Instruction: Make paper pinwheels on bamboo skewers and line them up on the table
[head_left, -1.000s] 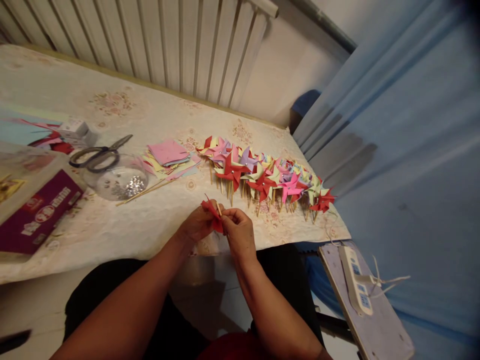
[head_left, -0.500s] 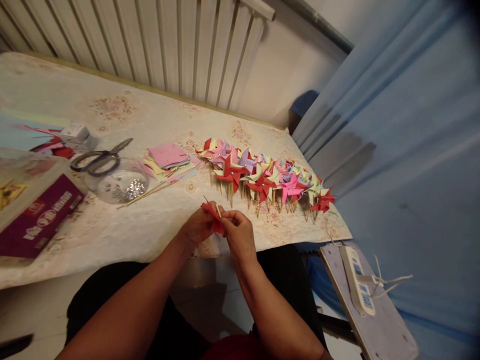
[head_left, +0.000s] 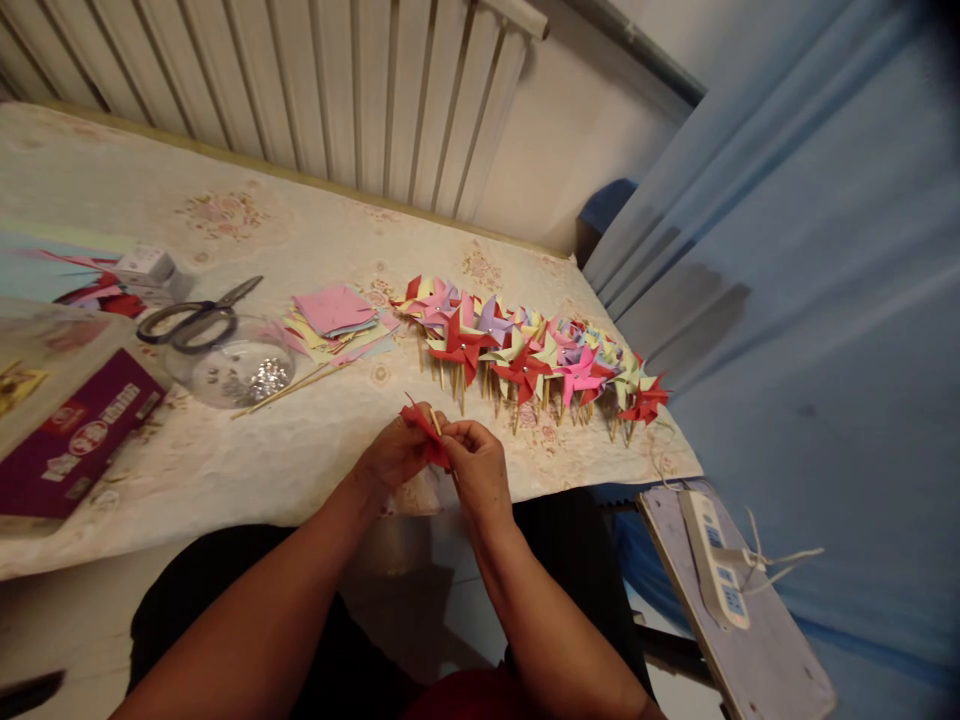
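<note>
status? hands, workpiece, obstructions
Left hand and right hand both pinch red paper pinwheel on its stick. Finished pinwheels lie beyond, apart. Nothing obstructing.

Across the middle of the frame, a row of finished paper pinwheels on a floral tablecloth. Left of them, a stack of coloured paper squares, black-handled scissors atop a clear bowl, loose wooden sticks. Far left, a maroon box. Top, a white radiator. Lower right, a power strip.
</note>
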